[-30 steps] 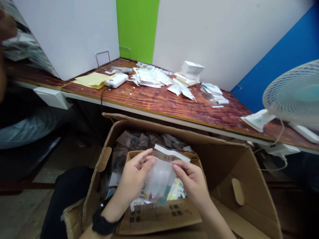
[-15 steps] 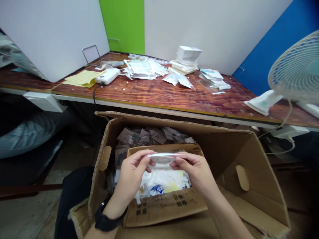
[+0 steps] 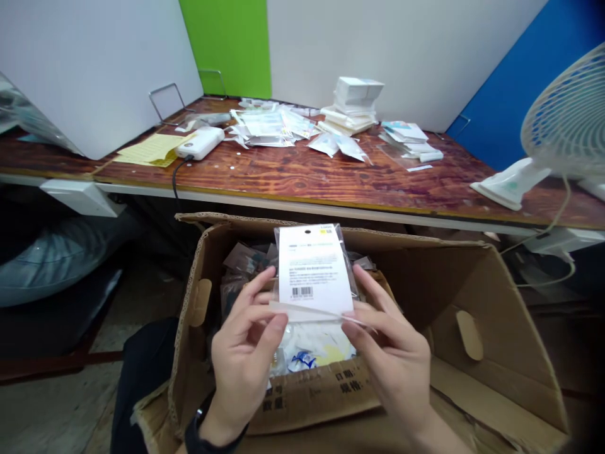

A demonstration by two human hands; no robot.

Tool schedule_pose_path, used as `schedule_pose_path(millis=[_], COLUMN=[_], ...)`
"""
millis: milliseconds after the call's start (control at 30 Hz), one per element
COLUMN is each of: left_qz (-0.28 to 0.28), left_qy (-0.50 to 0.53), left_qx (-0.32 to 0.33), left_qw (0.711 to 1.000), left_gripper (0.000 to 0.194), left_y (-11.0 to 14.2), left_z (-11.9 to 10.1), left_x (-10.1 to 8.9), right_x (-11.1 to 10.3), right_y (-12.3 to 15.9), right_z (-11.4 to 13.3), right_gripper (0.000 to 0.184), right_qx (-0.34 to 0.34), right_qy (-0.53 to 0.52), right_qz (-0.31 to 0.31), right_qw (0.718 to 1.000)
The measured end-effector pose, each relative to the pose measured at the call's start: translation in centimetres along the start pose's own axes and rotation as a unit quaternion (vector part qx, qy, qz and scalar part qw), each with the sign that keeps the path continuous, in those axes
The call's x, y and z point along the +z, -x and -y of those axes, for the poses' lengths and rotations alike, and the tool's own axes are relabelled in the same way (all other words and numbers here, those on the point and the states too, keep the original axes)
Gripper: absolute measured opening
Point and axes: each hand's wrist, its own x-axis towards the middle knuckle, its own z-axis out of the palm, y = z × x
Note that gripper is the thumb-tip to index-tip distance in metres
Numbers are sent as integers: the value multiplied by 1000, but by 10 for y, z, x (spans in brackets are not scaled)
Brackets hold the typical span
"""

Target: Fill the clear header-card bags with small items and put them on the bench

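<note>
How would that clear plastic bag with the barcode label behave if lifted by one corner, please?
The clear plastic bag looks light and floppy: its thin flap curves between the left hand and right hand. It would probably sag, though the paper label may stiffen it. The glossy film may slip.

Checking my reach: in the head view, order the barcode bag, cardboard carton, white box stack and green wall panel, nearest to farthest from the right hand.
From the right hand:
1. Barcode bag: held in its fingers, centre.
2. Cardboard carton: around the hand.
3. White box stack: far side of desk.
4. Green wall panel: behind the desk.
</note>
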Motion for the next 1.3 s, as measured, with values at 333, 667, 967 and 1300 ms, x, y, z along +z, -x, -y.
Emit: schedule_pose_path(millis=[333,667,967,1300], left_qz=[-68,-62,20,28], left_qy=[84,153,175,153], left_qx=[-340,-330,-340,-341], left_qw=[934,929,924,927], left_gripper=[18,33,24,24], left_y=[-8,-12,-11,-9], left_z=[33,26,24,19], left_x=[16,16,16,15], right_x=[14,17,15,5], right_y=[-13,-14,-13,-20], right_z=[-52,-41,-40,-46], right_gripper=[18,16,15,16], right_qx=[260,235,191,221], right_qy=[-92,-130,-112,-138], right_qz=[25,-8,-68,3], right_qw=[961,963,973,966])
